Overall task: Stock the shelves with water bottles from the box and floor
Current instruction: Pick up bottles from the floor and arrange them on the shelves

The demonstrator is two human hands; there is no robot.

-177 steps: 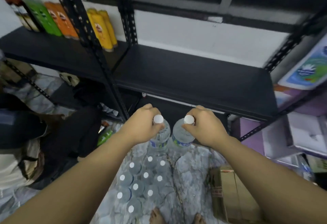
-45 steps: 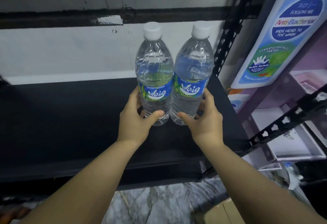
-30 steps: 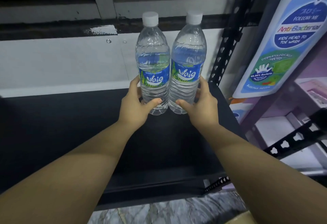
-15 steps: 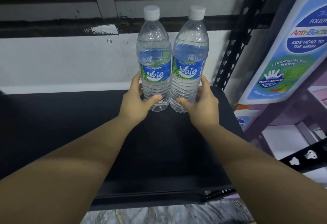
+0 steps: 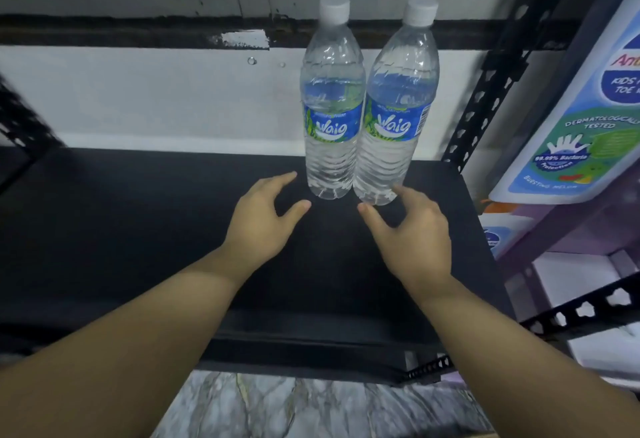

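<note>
Both hands let go: left hand (image 5: 265,217) and right hand (image 5: 414,229) now spread, empty. The two water bottles (image 5: 332,105) stand upright, touching, at the shelf (image 5: 138,223) back-right corner; pair stocked.

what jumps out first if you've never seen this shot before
Two clear water bottles with white caps and blue labels stand upright side by side near the back right of the black shelf, against the white wall. Just in front of them, the left hand and right hand hover open, gripping nothing. At far right looms a big kids' wash bottle on the neighbouring rack.
</note>
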